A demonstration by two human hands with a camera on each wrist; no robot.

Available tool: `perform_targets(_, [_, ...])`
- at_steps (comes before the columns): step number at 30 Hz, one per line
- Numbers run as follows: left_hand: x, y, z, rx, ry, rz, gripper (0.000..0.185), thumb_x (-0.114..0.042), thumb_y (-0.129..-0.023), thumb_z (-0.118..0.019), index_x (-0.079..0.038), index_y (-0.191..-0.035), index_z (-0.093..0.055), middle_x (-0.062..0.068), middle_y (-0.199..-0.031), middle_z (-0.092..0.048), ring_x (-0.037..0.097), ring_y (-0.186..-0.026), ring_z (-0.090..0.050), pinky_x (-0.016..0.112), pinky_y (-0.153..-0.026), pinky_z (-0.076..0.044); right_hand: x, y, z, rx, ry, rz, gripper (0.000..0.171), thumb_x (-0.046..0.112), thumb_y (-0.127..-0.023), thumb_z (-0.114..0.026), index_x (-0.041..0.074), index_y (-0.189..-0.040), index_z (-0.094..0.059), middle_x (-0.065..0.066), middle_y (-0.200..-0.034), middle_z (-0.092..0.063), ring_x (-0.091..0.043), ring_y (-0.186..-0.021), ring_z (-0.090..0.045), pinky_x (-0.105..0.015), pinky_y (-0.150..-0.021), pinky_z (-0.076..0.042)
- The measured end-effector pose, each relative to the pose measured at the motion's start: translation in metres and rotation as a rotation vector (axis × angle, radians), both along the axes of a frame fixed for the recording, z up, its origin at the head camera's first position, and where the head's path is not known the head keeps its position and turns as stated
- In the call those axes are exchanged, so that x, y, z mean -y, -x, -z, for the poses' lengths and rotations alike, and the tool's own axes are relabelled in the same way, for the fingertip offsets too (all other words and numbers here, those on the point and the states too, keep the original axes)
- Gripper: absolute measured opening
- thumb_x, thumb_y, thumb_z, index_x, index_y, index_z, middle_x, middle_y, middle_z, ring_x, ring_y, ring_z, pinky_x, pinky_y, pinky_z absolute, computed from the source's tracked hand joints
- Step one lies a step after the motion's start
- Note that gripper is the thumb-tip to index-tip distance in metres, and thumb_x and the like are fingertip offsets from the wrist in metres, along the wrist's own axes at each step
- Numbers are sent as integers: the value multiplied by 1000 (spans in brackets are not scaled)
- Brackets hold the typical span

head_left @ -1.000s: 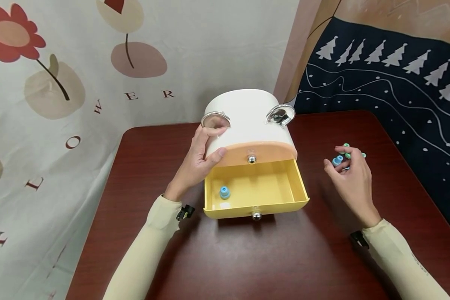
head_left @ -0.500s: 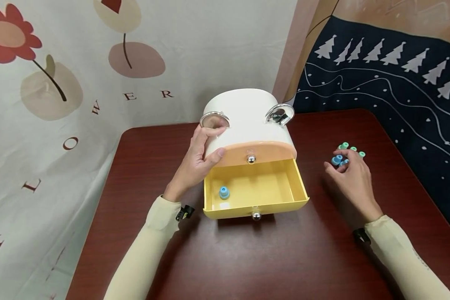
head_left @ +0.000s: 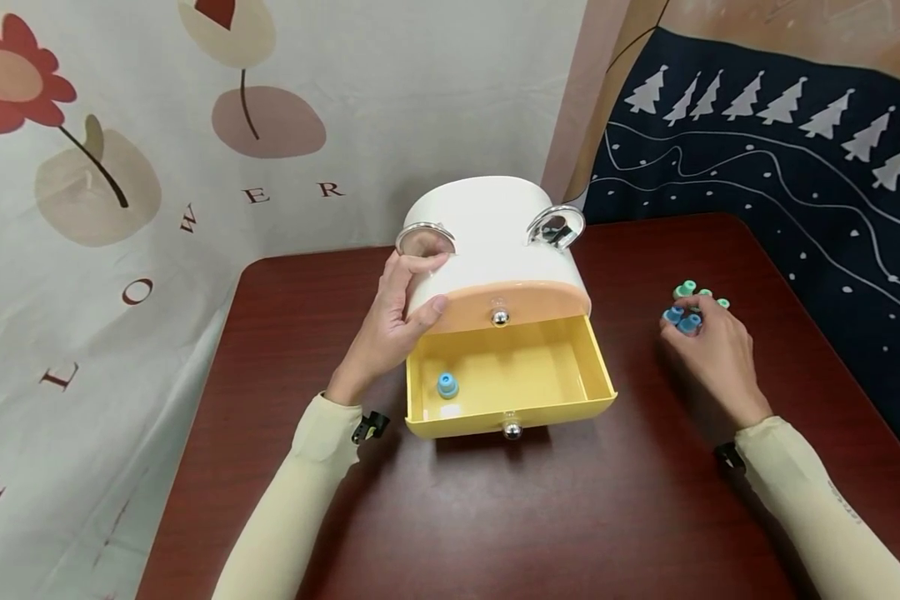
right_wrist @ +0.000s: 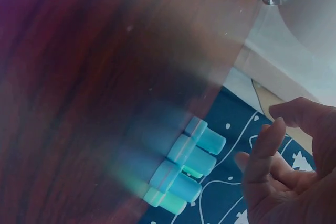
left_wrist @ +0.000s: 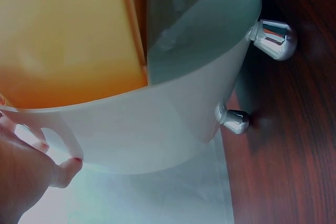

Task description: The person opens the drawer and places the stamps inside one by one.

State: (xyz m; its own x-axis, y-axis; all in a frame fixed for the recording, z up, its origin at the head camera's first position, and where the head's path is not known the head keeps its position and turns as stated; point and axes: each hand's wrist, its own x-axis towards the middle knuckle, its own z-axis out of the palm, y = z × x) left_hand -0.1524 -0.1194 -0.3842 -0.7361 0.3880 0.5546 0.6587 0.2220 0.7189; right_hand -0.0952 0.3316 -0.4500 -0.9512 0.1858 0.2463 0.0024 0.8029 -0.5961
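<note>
A small white drawer box with silver ring-shaped ears stands on the table. Its lower yellow drawer is pulled out, and a small blue stepped cylinder stands at its left side. My left hand grips the box's left upper corner, thumb on the front and fingers on top. To the right, my right hand reaches around two blue stepped cylinders, thumb and forefinger parted beside them. In the right wrist view nothing lies between the fingertips. Several green stepped cylinders stand just behind.
The peach upper drawer is closed, with a silver knob. Behind the dark red table hang a white flower-print cloth and a navy tree-print cloth.
My right hand has shifted slightly to the right, its thumb and forefinger coming closer to the blue cylinders. The left hand keeps its hold, and the drawer stays put.
</note>
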Motion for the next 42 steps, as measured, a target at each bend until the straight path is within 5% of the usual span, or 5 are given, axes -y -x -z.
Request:
perform_targets(4, [0, 1, 0, -3, 4, 3, 56, -50, -106, -64, -12, -148, -58, 9, -155, -48, 27, -141, -36, 50, -107, -33, -4, 1, 2, 35, -5, -13, 39, 27, -103, -71, -2, -130, -68, -29, -117, -71, -47, -106, -64, -67, -90, -46])
perform_targets(21, [0, -1, -2, -3, 3, 5, 61, -56, -107, -61, -10, -147, -57, 10, -156, -48, 25, -143, -36, 49, -108, -35, -13, 16, 5, 100, -45, -35, 39, 26, -106, -71, -5, -129, -65, -32, -123, -71, -55, -105, -64, -70, -94, -44])
perform_targets(32, [0, -3, -4, -17, 1, 0, 60, -54, -107, -62, -9, -146, -58, 12, -154, -48, 27, -141, -37, 47, -107, -34, -15, 19, 6, 47, -75, -39, 17, 16, -100, -74, 1, -108, -70, -29, -107, -76, -51, -93, -66, -68, -84, -46])
perform_targets(42, [-1, -2, -1, -4, 0, 5, 63, -58, -107, -60, -9, -148, -57, 12, -155, -47, 28, -141, -36, 47, -107, -35, -15, 16, 4, 18, -93, -52, 15, 15, -99, -78, 1, -103, -74, -23, -97, -75, -46, -84, -66, -65, -77, -46])
